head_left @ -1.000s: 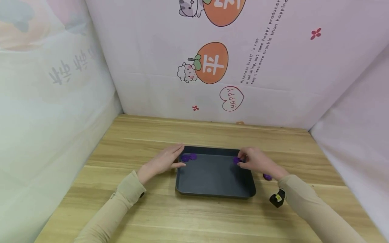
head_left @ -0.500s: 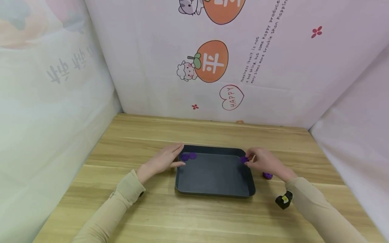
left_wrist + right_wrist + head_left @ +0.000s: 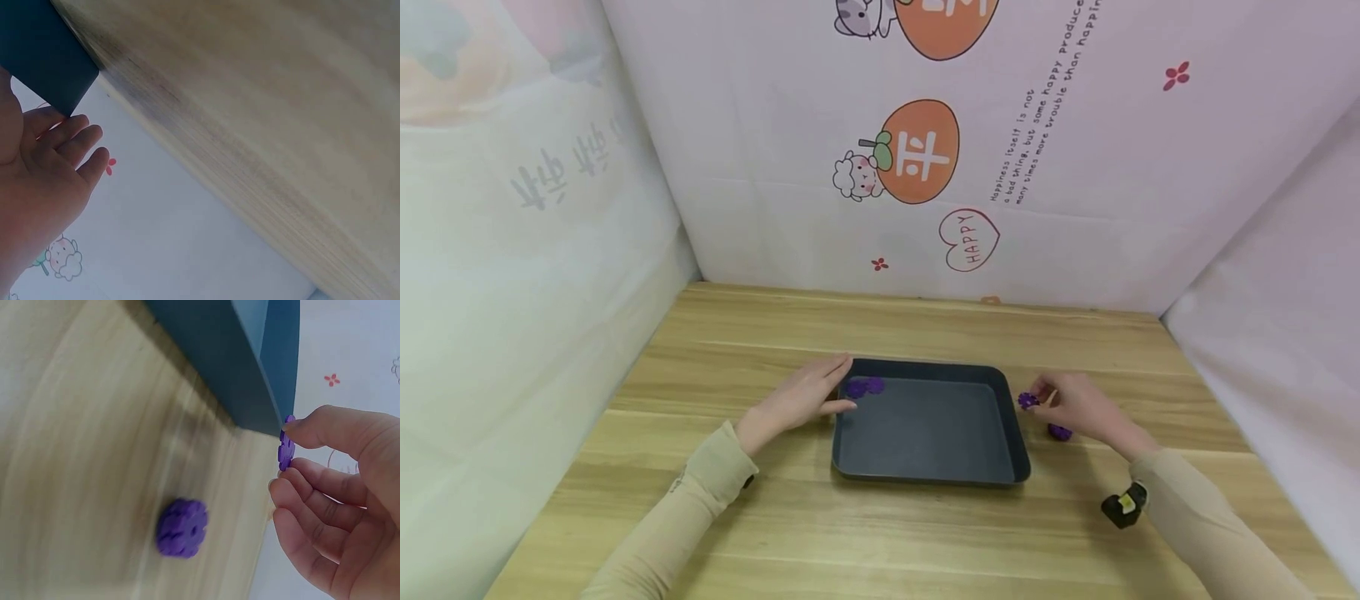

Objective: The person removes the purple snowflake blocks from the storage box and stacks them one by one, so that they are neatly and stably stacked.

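A dark blue-grey tray lies on the table. My left hand rests at its far left corner, fingers extended along the outside and thumb at the rim; the left wrist view shows those fingers relaxed against the tray's corner. Inside that corner are two purple notched discs, partly overlapping. Just outside the right wall, my right hand pinches another purple notched disc between thumb and fingers, tilted on edge. Below that hand, a small stack of purple notched discs sits on the table.
The wooden table meets a white printed cloth backdrop at its far edge. White cloth also hangs at the left and right. A black wrist device hangs beneath the right sleeve.
My right hand has moved right with the pinched disc, from inside the tray's far right corner to beyond its right wall. My left hand has stayed at the tray's left corner.
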`<state>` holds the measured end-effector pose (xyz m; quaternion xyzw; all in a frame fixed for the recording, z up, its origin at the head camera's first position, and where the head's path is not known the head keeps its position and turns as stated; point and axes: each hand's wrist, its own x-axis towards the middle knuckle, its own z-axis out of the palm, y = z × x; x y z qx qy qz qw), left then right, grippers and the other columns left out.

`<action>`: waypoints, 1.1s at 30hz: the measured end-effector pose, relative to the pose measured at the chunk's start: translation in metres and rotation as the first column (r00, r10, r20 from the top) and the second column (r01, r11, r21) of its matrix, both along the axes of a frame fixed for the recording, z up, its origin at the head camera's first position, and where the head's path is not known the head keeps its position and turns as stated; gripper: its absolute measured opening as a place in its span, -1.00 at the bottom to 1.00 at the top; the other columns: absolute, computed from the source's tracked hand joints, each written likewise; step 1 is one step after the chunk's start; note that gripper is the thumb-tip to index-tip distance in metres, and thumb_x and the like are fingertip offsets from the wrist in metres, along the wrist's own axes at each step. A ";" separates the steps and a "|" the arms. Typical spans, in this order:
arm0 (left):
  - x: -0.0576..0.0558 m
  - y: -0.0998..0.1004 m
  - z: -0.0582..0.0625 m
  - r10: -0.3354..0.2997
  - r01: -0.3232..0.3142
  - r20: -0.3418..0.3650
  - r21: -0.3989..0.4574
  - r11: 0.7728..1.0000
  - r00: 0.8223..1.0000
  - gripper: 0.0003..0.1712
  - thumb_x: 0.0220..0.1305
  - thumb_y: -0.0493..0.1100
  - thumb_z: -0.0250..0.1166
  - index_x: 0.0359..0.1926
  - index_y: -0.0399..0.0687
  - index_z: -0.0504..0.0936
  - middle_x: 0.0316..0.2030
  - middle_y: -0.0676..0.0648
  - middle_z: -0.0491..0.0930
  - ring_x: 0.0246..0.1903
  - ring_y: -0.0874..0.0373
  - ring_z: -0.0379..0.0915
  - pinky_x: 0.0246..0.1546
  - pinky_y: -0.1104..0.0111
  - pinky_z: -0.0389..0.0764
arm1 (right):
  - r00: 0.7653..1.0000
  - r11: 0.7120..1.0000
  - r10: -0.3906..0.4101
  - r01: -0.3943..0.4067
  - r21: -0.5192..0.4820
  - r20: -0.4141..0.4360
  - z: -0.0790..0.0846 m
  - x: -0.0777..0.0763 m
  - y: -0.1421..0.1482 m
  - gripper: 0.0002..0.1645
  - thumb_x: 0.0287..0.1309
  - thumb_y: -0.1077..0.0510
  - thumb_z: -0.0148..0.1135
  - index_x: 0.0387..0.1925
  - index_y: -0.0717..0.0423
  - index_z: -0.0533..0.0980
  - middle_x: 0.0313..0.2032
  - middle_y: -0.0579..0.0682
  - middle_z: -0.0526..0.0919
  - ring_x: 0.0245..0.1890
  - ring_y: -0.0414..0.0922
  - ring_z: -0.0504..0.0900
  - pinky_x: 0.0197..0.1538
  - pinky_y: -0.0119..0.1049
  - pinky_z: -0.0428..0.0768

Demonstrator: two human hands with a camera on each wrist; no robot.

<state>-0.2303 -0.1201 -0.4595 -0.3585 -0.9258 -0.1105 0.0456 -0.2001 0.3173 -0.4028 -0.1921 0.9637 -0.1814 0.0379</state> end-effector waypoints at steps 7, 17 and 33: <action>0.002 -0.001 0.002 -0.005 0.005 -0.007 0.008 1.000 1.000 -0.09 0.35 0.22 0.21 0.45 -0.33 0.23 0.43 -0.33 0.26 0.42 -0.18 0.25 0.44 0.01 0.34 | 0.999 0.999 -0.030 0.030 -0.012 0.021 -0.008 0.005 0.011 -0.73 0.06 0.20 0.43 -0.25 0.31 0.61 -0.35 0.10 0.72 -0.40 -0.17 0.66 -0.38 -0.37 0.64; 0.001 0.000 0.003 -0.001 0.001 0.006 -0.004 1.000 1.000 -0.08 0.36 0.25 0.17 0.46 -0.32 0.22 0.44 -0.32 0.25 0.43 -0.17 0.24 0.45 0.01 0.33 | 0.998 0.998 -0.062 0.062 -0.029 0.029 -0.019 0.009 0.028 -0.78 0.05 0.19 0.43 -0.31 0.27 0.62 -0.39 0.04 0.73 -0.44 -0.22 0.65 -0.42 -0.47 0.58; 0.001 -0.001 0.003 -0.011 0.011 0.002 0.011 1.000 1.000 -0.09 0.36 0.23 0.18 0.46 -0.33 0.22 0.44 -0.33 0.25 0.42 -0.18 0.26 0.44 0.02 0.34 | 0.994 0.994 -0.107 0.107 0.011 0.032 -0.031 0.014 0.047 -0.75 0.05 0.12 0.43 -0.30 0.21 0.60 -0.37 0.03 0.72 -0.38 -0.16 0.65 -0.40 -0.42 0.56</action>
